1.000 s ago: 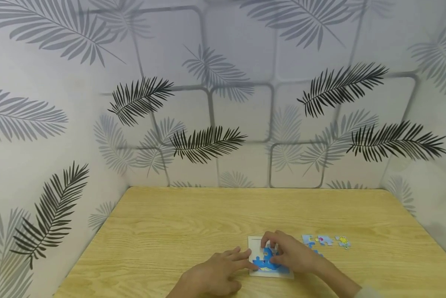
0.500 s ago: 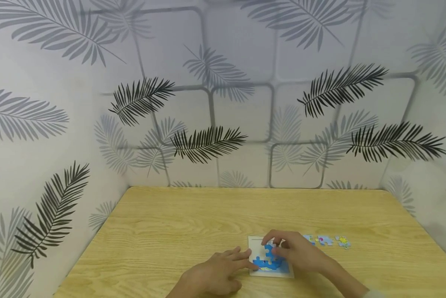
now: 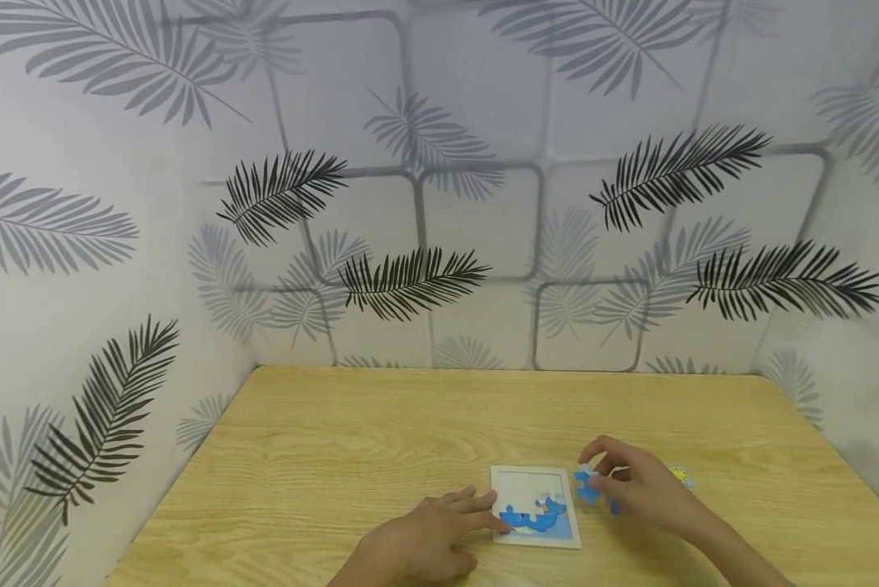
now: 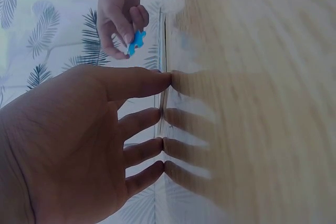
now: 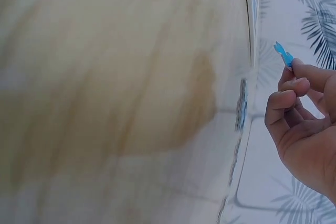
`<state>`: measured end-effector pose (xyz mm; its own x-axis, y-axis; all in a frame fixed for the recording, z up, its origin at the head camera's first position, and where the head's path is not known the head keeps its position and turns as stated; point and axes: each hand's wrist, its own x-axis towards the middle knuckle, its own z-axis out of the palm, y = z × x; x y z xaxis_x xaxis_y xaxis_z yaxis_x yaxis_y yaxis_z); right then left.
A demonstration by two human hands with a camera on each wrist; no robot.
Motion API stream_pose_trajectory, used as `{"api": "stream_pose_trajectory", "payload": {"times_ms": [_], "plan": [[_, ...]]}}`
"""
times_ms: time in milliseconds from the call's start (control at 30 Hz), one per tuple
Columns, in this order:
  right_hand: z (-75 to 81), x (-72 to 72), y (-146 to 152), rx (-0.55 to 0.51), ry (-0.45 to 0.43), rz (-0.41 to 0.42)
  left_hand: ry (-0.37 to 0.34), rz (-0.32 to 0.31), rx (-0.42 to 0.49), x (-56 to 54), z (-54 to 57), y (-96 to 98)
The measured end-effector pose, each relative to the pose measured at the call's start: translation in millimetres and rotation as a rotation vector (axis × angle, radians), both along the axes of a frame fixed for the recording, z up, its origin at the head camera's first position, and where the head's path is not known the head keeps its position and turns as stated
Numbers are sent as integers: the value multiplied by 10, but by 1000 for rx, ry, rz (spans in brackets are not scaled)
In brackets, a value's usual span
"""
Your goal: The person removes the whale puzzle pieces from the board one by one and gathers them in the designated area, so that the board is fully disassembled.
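A white-framed puzzle board lies on the table, with joined blue pieces along its bottom and right side. My left hand rests beside it, fingers extended, the fingertips on the board's left edge. To the right of the board my right hand pinches a blue jigsaw piece between thumb and fingers, raised off the table. In the right wrist view the same puzzle piece sticks out from the fingertips. The left wrist view shows the left hand with its fingertips down at the table.
A loose piece with a yellow sun lies right of the right hand, and part of another blue piece shows beneath that hand. The wooden table meets a leaf-patterned wall at the back.
My right hand has lifted the blue jigsaw piece off the board and moved right with it, now covering most of the loose pieces. The left hand has stayed in place.
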<state>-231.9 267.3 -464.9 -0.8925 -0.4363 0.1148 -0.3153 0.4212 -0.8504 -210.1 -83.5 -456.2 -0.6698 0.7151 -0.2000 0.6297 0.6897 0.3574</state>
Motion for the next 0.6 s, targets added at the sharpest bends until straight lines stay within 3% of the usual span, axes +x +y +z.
{"api": "stream_pose_trajectory", "payload": {"times_ms": [333, 600], "plan": [[-10, 81, 495, 164, 66, -113, -15, 0, 15, 8, -7, -9], [-90, 93, 718, 166, 42, -89, 14, -7, 11, 14, -8, 9]]}}
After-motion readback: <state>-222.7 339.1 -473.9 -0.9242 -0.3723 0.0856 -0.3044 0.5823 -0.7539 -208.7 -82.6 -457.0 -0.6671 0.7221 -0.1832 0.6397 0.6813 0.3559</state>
